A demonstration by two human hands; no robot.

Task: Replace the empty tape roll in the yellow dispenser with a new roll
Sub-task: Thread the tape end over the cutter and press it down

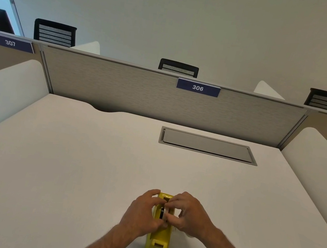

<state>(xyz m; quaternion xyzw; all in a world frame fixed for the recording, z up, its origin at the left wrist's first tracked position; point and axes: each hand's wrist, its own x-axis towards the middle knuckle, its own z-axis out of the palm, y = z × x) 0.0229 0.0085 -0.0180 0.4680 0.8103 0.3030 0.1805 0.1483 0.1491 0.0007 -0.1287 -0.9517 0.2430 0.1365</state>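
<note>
A yellow tape dispenser (158,244) stands on the white desk (66,173) near its front edge, cutter end toward me. A tape roll (164,212) on a black hub sits in its slot, mostly covered by fingers. My left hand (142,212) grips the dispenser's left side, thumb and fingers curled over the top. My right hand (187,213) comes from the right, its fingertips pinched on the roll. Whether this roll is the empty one or a new one cannot be told.
A grey cable hatch (208,145) is set into the desk at the back right. A fabric partition with a "306" label (198,87) closes the far edge, white side dividers (318,159) flank the desk, and black chairs (178,67) stand beyond.
</note>
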